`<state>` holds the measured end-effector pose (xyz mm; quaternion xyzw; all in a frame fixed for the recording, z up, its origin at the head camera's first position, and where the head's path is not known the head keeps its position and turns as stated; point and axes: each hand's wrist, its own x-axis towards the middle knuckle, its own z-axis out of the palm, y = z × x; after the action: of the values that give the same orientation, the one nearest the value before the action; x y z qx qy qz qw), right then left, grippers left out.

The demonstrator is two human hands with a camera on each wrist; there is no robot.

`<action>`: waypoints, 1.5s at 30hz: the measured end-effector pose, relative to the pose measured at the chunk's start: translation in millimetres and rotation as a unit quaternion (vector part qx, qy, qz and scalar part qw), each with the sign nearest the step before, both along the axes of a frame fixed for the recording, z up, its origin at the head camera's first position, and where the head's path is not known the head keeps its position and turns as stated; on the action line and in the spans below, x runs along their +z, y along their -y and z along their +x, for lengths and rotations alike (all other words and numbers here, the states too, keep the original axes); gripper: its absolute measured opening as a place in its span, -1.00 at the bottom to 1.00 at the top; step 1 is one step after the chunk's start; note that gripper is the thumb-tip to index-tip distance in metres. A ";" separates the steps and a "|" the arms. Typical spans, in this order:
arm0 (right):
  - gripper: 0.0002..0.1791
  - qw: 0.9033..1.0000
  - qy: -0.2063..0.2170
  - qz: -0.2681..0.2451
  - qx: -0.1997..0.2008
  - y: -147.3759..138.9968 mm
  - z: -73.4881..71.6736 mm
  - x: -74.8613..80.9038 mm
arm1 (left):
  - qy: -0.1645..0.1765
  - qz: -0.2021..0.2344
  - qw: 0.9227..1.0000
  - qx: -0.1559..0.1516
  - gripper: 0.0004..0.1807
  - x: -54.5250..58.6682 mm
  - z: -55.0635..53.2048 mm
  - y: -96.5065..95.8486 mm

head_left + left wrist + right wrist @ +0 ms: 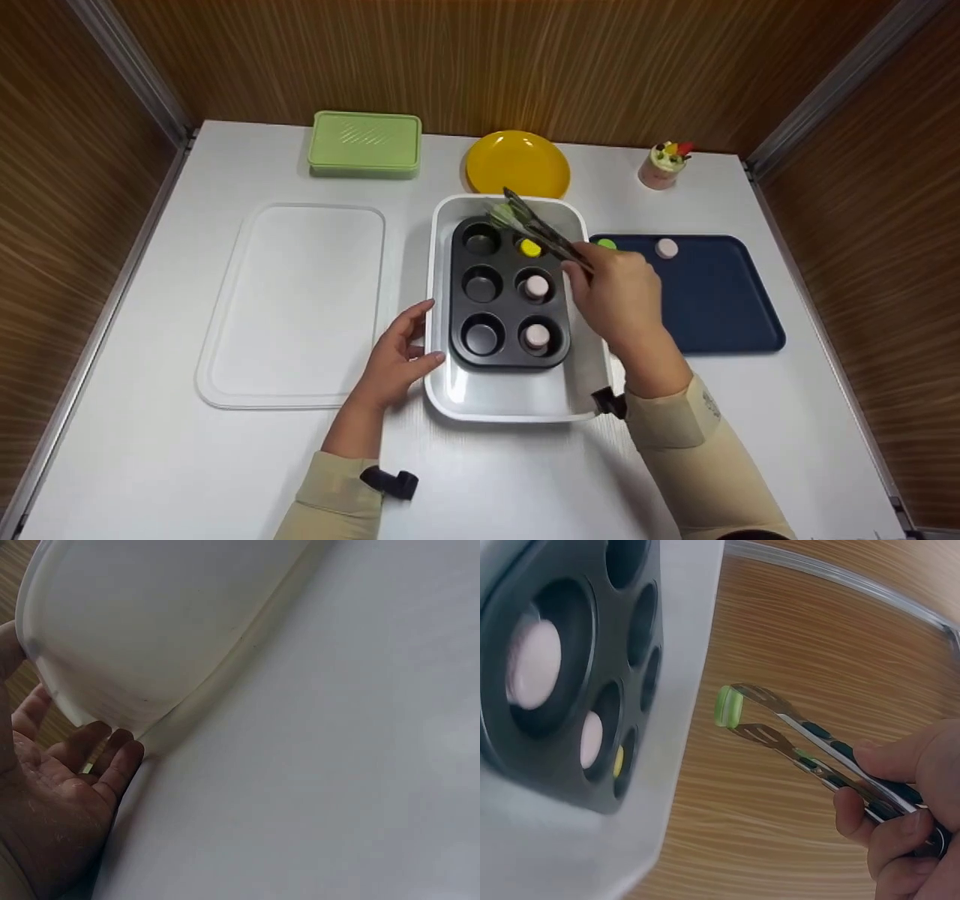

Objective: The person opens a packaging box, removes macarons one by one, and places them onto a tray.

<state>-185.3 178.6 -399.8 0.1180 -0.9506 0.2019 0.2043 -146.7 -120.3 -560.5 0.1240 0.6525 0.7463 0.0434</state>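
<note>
My right hand (619, 292) grips a pair of metal tongs (832, 750) with dark handle parts. Between the tong tips sits a green macaron (728, 706), blurred in the head view, over the far end of the muffin tin. My left hand (394, 360) holds the left rim of a white tub (517, 417), thumb over the edge and fingers outside. Inside the tub lies the dark muffin tin (508, 309). Its right column holds a yellow macaron (530, 247) at the far end and two pale pink macarons (536, 286) nearer me; the left cups show bare bottoms.
A navy tray (712, 300) at right bears a pink macaron (667, 248) and a green one (607, 244), partly hidden. A white lid (300, 307) lies left. Behind are a green lidded box (365, 142), a yellow plate (517, 161) and a dessert cup (660, 171).
</note>
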 end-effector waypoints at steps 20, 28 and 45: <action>-0.76 0.998 -0.047 -0.002 -0.039 -59.6 15.5 0.7 | -0.002 0.005 1.000 -0.001 -0.14 0.6 1.0 0.3; -0.73 0.996 -0.040 -0.011 -0.074 -86.0 22.1 2.0 | -0.001 -0.001 1.000 -0.003 -0.15 0.5 0.8 0.1; -0.66 0.986 -0.001 0.003 -0.170 -147.5 23.7 -11.5 | -0.003 -0.004 1.000 -0.005 -0.16 0.2 -0.2 0.1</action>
<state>-161.6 326.1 -411.3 -0.0441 -0.9573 0.1614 0.2358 -146.9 -120.4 -560.3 0.1288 0.6548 0.7434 0.0456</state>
